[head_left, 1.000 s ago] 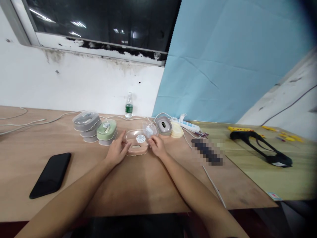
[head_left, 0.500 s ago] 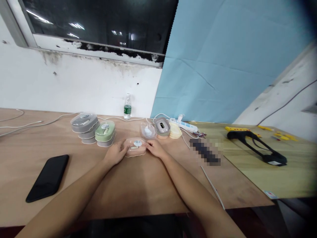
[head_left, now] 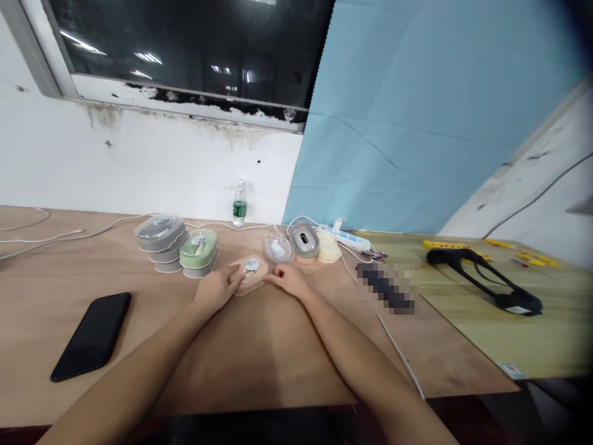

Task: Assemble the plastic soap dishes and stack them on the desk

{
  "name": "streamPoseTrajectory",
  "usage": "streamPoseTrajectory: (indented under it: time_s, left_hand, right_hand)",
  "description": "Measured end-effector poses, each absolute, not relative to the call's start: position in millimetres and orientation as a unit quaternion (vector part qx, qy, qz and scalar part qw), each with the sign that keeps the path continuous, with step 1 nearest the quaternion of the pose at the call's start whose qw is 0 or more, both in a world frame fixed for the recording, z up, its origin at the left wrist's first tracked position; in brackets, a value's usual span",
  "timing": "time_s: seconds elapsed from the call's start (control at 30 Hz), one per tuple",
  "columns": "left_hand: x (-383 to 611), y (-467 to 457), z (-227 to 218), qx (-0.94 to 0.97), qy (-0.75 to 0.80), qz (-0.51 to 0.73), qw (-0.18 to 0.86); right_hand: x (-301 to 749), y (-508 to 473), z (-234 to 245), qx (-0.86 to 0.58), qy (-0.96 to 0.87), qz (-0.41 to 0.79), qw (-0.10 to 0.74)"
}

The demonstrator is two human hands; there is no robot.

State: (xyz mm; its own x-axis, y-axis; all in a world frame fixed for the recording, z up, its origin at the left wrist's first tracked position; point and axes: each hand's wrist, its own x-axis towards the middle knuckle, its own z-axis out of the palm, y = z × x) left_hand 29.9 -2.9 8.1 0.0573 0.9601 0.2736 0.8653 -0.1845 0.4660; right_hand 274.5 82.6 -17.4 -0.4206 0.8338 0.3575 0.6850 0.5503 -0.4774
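A pink lidded plastic box (head_left: 254, 278) with a round label on its clear top sits on the table between my hands. My left hand (head_left: 217, 287) grips its left end, fingers over the lid's edge. At the right edge, the thumb and curled fingers of my right hand (head_left: 290, 280) press against the box. Just behind it lie a clear lid (head_left: 278, 248), a grey lid with a slot (head_left: 303, 239) and a pile of pale yellow trays (head_left: 328, 248). To the left, a green-lidded box (head_left: 198, 250) and a stack of grey boxes (head_left: 162, 235) stand close together.
A black phone (head_left: 91, 337) lies at the left. By the wall stands a water bottle (head_left: 239, 207). A white power strip (head_left: 347, 238) with cables is behind the trays. Rightward are a blurred-out dark object (head_left: 386, 289) and a black strap-like frame (head_left: 484, 278).
The pink box has turned, its right end swinging away from me and its left end nearer. Both hands have stayed at it. The view has shifted slightly.
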Motion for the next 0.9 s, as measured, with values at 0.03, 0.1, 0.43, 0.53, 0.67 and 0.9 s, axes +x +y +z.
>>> streamPoseTrajectory:
  time_s: [0.03,0.1,0.43,0.53,0.67,0.9]
  left_hand:
    - [30,-4,10,0.729,0.627,0.267,0.070]
    - [30,-5,11,0.738,0.619,0.266,0.030]
    - [29,0,2,0.770,0.589,0.235,0.072]
    - [31,-1,4,0.779,0.582,0.229,0.053]
    - [34,-7,14,0.780,0.573,0.251,-0.011]
    - [12,-12,39,0.657,0.650,0.354,-0.142]
  right_hand:
    - [274,83,-18,-0.469,-0.826,0.107,0.293]
    - [272,83,-18,-0.475,-0.824,0.085,0.296]
    - [271,81,-23,-0.433,-0.846,0.127,0.283]
    - [271,83,-24,-0.438,-0.842,0.127,0.288]
    - [272,83,-23,-0.439,-0.842,0.130,0.285]
    - [272,81,-22,-0.436,-0.844,0.128,0.286]
